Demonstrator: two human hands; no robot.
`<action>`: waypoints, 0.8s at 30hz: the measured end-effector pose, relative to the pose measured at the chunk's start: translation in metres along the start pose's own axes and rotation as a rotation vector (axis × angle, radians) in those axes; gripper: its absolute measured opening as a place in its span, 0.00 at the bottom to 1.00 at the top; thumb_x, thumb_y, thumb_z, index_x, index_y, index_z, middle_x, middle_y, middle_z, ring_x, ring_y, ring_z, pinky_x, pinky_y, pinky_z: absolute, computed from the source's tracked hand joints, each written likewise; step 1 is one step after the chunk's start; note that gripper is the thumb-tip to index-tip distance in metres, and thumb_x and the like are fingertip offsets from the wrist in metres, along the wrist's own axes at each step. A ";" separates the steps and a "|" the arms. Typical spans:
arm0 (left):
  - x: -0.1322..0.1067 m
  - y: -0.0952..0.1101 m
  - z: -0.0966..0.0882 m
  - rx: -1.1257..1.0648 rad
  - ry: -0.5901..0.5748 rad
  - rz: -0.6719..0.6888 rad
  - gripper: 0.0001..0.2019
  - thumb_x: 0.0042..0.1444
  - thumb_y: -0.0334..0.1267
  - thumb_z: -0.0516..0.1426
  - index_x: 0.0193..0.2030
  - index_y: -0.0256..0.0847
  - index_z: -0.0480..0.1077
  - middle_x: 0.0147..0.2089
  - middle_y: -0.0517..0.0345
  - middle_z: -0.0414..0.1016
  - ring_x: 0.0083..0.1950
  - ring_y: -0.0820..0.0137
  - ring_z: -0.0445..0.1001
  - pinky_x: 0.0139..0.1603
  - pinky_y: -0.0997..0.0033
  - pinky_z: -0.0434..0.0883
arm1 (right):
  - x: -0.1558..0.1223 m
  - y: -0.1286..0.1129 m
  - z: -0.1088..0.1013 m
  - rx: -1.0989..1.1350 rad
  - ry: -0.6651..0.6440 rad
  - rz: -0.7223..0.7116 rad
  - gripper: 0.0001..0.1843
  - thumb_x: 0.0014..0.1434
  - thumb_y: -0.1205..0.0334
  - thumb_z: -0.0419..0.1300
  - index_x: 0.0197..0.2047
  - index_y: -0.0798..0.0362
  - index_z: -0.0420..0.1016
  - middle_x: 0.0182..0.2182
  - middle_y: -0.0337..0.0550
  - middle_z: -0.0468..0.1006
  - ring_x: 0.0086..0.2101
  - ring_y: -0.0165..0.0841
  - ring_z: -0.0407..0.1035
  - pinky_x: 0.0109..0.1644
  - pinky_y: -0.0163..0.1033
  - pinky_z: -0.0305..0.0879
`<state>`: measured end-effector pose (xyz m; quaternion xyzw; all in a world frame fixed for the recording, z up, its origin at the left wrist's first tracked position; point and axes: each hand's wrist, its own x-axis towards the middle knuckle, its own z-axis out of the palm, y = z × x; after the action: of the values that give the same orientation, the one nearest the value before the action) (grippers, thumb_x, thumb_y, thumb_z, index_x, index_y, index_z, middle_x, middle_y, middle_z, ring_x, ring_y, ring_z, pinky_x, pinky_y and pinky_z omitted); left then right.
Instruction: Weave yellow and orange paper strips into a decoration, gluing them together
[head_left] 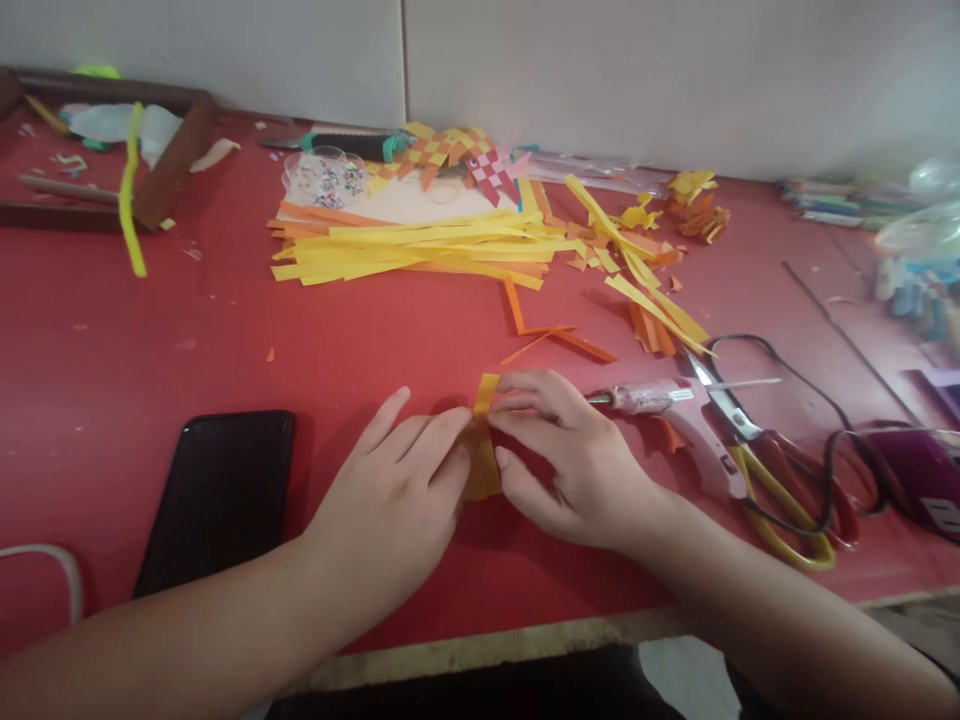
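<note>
Between my hands, just above the red tabletop, is a yellow paper strip (486, 470), standing lengthwise away from me and partly covered by fingers. My left hand (409, 475) pinches it from the left with thumb and forefinger, the other fingers lifted. From the other side my right hand (562, 455) closes its fingertips on the strip's right edge. A pink glue gun (660, 400) lies just right of my right hand, its nozzle toward the knuckles. Bent orange paper strips (559, 335) rest beyond my hands.
A black phone (217, 490) lies left of my left hand. Scissors (780, 500) and a black cord (829, 470) are at the right. Yellow strips (420, 245) are piled farther back, near woven paper fish (495, 175) and a dish of small eyes (326, 180). A brown frame (176, 165) sits back left.
</note>
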<state>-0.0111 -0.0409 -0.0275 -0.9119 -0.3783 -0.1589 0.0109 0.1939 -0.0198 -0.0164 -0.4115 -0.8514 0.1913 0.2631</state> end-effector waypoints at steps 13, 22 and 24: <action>0.001 0.000 0.001 -0.007 0.035 -0.020 0.15 0.58 0.27 0.51 0.46 0.31 0.77 0.51 0.45 0.79 0.42 0.58 0.77 0.63 0.42 0.65 | 0.002 -0.002 -0.001 -0.013 -0.074 0.020 0.14 0.60 0.69 0.52 0.43 0.58 0.76 0.48 0.55 0.68 0.43 0.37 0.74 0.50 0.44 0.77; 0.002 0.001 0.001 -0.017 0.021 -0.028 0.16 0.59 0.27 0.51 0.48 0.31 0.76 0.51 0.45 0.78 0.42 0.59 0.77 0.63 0.42 0.64 | 0.004 -0.001 0.003 -0.040 -0.084 -0.029 0.14 0.59 0.72 0.51 0.40 0.60 0.78 0.45 0.55 0.77 0.42 0.40 0.73 0.49 0.47 0.74; 0.002 0.001 0.001 -0.013 0.018 -0.029 0.16 0.59 0.27 0.51 0.49 0.31 0.76 0.51 0.44 0.78 0.42 0.59 0.77 0.63 0.42 0.65 | 0.004 -0.001 0.004 -0.030 -0.072 -0.038 0.15 0.59 0.72 0.51 0.44 0.60 0.77 0.46 0.55 0.78 0.43 0.41 0.74 0.51 0.49 0.74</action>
<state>-0.0093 -0.0399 -0.0277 -0.9049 -0.3904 -0.1695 0.0060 0.1894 -0.0178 -0.0178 -0.3921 -0.8707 0.1880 0.2297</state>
